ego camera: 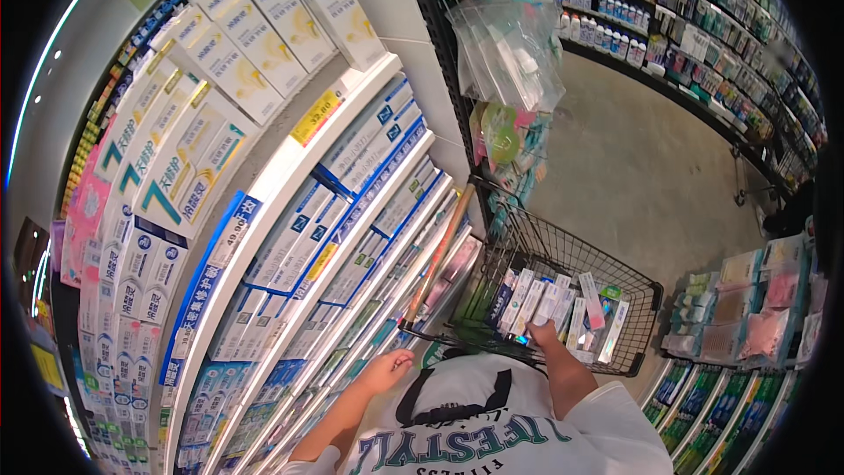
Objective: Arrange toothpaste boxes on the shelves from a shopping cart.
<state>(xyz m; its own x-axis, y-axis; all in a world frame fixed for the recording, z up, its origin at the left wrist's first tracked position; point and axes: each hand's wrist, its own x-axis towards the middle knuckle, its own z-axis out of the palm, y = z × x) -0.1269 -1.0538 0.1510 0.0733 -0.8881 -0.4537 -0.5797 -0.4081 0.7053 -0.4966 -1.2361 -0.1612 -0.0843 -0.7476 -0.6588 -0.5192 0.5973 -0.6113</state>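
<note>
In the wire shopping cart [643, 326], my right hand [542, 334] reaches down and grips the near end of a pale toothpaste box [552, 307]. Several other slim boxes lie around it, among them a dark blue box [503, 297] to the left and a pink-and-white box [591, 307] to the right. My left hand [393, 367] hangs between the cart and the shelves, fingers curled, with nothing visible in it. Just beyond that hand is the cart's handlebar [438, 251], which it does not appear to touch.
Shelves of boxed toothpaste [303, 211] rise close on my left, with price tags [316, 119] along their edges. Hanging plastic packs [508, 56] jut out past the cart's far left corner. More packs [745, 303] hang on a rack to the right. Grey floor [613, 132] lies beyond the cart.
</note>
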